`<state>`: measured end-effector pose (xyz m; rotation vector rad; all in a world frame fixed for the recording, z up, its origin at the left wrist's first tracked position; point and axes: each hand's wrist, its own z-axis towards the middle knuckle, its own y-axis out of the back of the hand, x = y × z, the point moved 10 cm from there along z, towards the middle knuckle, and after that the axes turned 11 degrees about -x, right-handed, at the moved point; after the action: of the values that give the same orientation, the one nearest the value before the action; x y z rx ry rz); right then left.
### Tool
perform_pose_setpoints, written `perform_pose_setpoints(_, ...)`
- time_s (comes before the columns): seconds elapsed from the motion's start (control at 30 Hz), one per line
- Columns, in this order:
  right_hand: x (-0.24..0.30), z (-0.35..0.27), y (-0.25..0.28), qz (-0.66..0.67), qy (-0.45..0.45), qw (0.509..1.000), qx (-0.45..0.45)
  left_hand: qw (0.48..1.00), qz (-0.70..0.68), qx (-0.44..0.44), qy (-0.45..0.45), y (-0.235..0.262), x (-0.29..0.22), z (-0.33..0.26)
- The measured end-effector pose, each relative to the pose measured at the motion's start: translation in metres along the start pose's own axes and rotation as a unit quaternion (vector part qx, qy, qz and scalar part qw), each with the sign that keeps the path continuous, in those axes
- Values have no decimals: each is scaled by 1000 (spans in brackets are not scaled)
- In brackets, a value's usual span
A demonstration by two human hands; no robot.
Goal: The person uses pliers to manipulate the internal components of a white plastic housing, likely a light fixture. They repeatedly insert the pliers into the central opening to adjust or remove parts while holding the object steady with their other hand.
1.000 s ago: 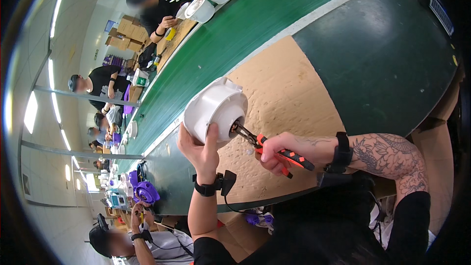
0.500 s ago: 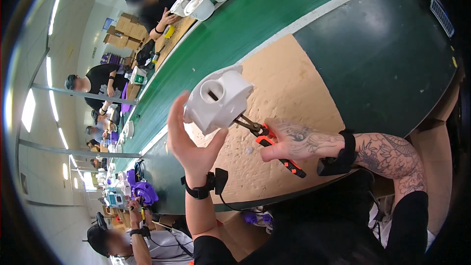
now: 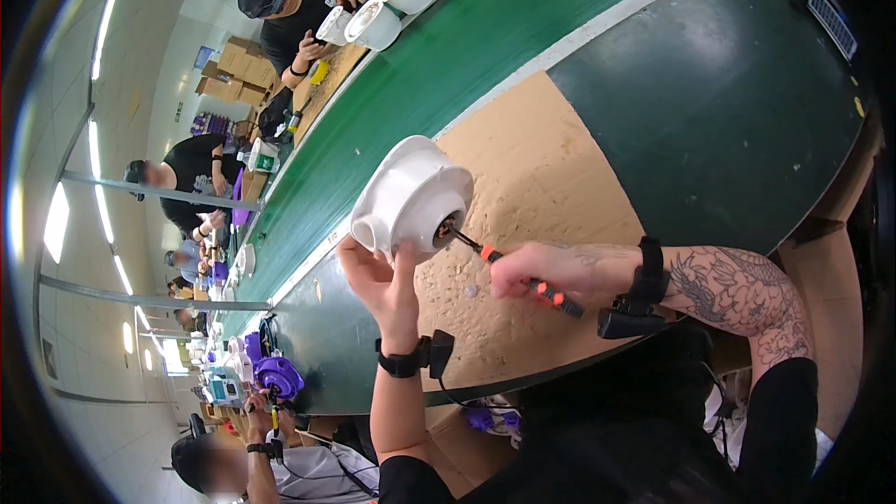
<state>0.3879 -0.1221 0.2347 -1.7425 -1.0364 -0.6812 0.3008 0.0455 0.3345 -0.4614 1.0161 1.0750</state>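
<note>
Your left hand (image 3: 383, 280) grips the white housing (image 3: 411, 196) above the counter (image 3: 560, 168); right hand (image 3: 537, 271) clenched round the screwdriver (image 3: 523, 273), tip in it.

A factory assembly line: one long green counter (image 3: 523, 47) runs the hall, workers (image 3: 201, 168) seated along it, white housings (image 3: 373, 23) queued up, cardboard boxes (image 3: 233, 84) stacked behind, strip lights (image 3: 98, 168) overhead.

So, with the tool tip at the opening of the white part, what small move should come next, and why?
Probably a short, steady push or turn of the orange-handled tool while the left hand holds the white round housing firm. The metal tip sits at the dark opening in the housing's underside, and the right hand grips the handle. What it meets inside is hidden.
</note>
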Motion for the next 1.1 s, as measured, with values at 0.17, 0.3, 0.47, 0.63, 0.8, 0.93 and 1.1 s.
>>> perform_pose_setpoints(0.17,24,-7,16,-202,103,966,-122,994,73,61,-60,-27,-51,21)
perform_pose_setpoints(0.3,33,-11,12,-193,111,970,-97,988,144,49,22,-21,-35,19)
perform_pose_setpoints(0.47,5,0,-22,221,-27,972,78,996,-69,-49,20,-10,3,-9)
perform_pose_setpoints(0.63,11,4,11,-59,47,995,-66,999,8,-1,-34,-6,-7,3)
perform_pose_setpoints(0.8,14,3,18,-192,51,975,-97,989,63,79,-105,-35,-58,30)
perform_pose_setpoints(0.93,21,-1,20,-225,54,966,-115,976,147,97,-126,-39,-40,32)
perform_pose_setpoints(1.1,23,-7,19,-155,42,983,-83,996,74,-48,-31,-8,-9,2)
